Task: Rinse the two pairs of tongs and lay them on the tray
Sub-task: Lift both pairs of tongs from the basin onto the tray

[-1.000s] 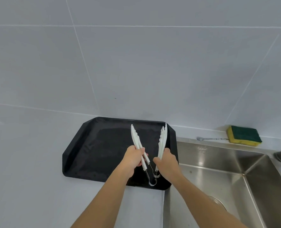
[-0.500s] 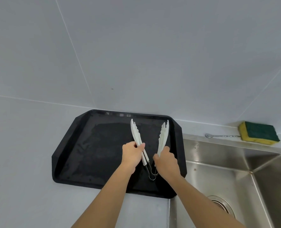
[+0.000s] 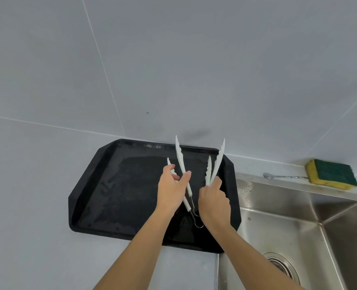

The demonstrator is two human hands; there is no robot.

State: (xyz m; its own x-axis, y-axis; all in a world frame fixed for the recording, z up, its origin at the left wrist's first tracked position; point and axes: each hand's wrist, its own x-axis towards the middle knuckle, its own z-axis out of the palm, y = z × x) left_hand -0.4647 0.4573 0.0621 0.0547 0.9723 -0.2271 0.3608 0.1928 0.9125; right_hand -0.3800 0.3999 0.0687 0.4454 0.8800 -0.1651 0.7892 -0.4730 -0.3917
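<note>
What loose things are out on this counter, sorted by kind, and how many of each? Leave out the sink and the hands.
white tongs: 2 pairs
black tray: 1
yellow-and-green sponge: 1
slim metal utensil: 1
Total: 5

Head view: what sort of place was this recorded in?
Most likely a kitchen counter: a stainless steel sink with a round drain, a yellow-and-green scrubbing sponge on the ledge behind it, and a black plastic tray against a grey tiled wall.
</note>
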